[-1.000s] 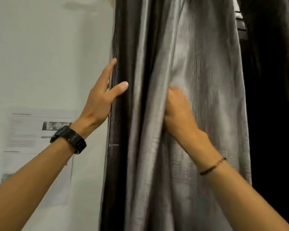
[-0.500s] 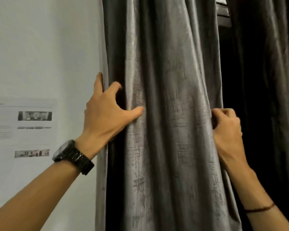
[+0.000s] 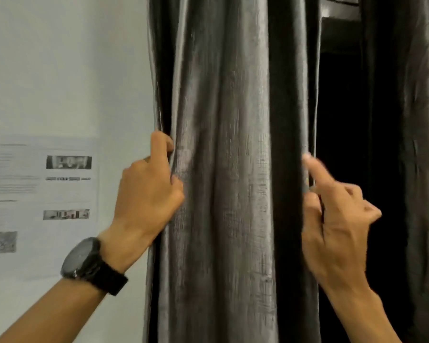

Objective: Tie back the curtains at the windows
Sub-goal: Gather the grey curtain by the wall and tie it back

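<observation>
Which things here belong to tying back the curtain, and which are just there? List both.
Part of the job:
- grey curtain, gathered in folds
- left hand, gripping its wall-side edge
- right hand, fingers at its other edge

Just there:
- printed sheet on the wall
- second curtain at far right
- black wristwatch

Both arms are bare, with no sleeves. The left wrist wears a big black wristwatch with a round dark face and a wide black band. No rings show on the fingers.
</observation>
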Demonstrator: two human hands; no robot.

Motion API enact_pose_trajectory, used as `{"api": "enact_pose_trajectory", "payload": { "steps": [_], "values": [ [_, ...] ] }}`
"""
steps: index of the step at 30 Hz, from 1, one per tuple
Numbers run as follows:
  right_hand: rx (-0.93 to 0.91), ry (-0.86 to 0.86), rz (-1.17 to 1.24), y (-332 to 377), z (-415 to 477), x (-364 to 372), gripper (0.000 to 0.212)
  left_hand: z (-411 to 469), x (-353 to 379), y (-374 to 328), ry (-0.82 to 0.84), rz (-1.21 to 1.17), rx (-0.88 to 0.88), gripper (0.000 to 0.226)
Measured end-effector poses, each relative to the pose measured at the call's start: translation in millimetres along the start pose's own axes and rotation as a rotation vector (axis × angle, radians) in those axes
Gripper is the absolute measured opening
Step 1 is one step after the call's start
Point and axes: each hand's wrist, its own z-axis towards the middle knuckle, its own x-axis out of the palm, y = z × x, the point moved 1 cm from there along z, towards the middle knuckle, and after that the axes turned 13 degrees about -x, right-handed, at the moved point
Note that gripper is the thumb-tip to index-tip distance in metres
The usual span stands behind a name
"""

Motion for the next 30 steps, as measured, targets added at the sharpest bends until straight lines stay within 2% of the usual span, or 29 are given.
{"api": "enact_pose_trajectory", "payload": {
  "steps": [1, 2, 4, 5, 7, 9, 10, 12, 14, 15, 17, 19, 21, 23, 24, 25, 27, 29, 30],
  "values": [
    [-0.019, 0.029, 0.046, 10.7, -3.8, -2.3, 0.041, -3.9, -0.9, -1.0, -0.012, 0.030, 0.051, 0.059],
    [0.010, 0.095, 0.094, 20.0, -4.7, -0.9, 0.042, -5.4, -0.4, -1.4, -0.013, 0.070, 0.107, 0.066],
    [0.100, 0.276, 0.072, 32.6, -3.8, 11.1, 0.073, -3.8, 2.5, -2.0, 0.013, 0.166, 0.166, 0.065],
    [0.119, 0.337, 0.006, 34.5, -4.0, 20.7, 0.078, -2.0, 4.4, -2.3, 0.038, 0.204, 0.162, 0.056],
    [0.152, 0.387, -0.090, 32.9, -4.9, 41.4, 0.059, -1.0, 6.8, -4.1, 0.082, 0.214, 0.131, 0.035],
    [0.151, 0.354, -0.097, 25.9, -6.7, 58.9, 0.029, -4.5, 7.6, -11.4, 0.093, 0.129, 0.071, 0.030],
    [0.130, 0.321, -0.084, 24.1, -9.0, 66.8, 0.019, -7.4, 7.6, -17.5, 0.089, 0.095, 0.021, 0.034],
    [0.083, 0.290, -0.054, 28.5, -15.1, 77.3, 0.013, -13.3, 11.2, -33.2, 0.106, 0.112, -0.072, 0.064],
    [0.015, 0.326, -0.019, 39.0, -18.9, 83.4, 0.015, -18.3, 19.5, -48.2, 0.162, 0.177, -0.108, 0.093],
    [-0.021, 0.371, 0.017, 43.4, -20.0, 84.2, 0.016, -18.5, 25.1, -53.3, 0.170, 0.201, -0.106, 0.096],
    [-0.103, 0.465, 0.118, 42.9, -19.9, 76.6, 0.022, -14.7, 36.3, -57.4, 0.127, 0.194, -0.075, 0.071],
    [-0.128, 0.464, 0.279, 29.7, -13.5, 55.0, 0.038, -7.2, 44.6, -55.3, 0.067, 0.132, -0.053, 0.039],
    [-0.057, 0.234, 0.293, 8.4, 0.0, 30.0, 0.055, -0.4, 50.6, -48.8, 0.050, 0.100, -0.034, 0.032],
    [0.122, -0.025, 0.089, -19.7, 20.4, 14.0, 0.070, 2.6, 53.5, -43.8, 0.038, 0.064, 0.014, 0.033],
    [0.253, -0.067, 0.010, -33.5, 32.8, 11.2, 0.079, 2.7, 55.7, -42.0, 0.038, 0.035, 0.033, 0.032],
    [0.366, -0.041, -0.008, -44.9, 44.6, 11.1, 0.089, 2.9, 57.9, -40.0, 0.043, -0.011, 0.043, 0.031],
    [0.495, 0.095, 0.153, -60.2, 59.2, 17.5, 0.099, 3.0, 59.1, -37.4, 0.071, -0.162, 0.006, 0.034],
    [0.496, 0.199, 0.362, -61.3, 64.2, 28.1, 0.084, 5.8, 58.4, -33.8, 0.098, -0.365, -0.058, 0.059],
    [0.436, 0.232, 0.378, -57.4, 65.2, 34.1, 0.072, 8.2, 56.9, -33.5, 0.088, -0.441, -0.073, 0.073]
  ]
}}
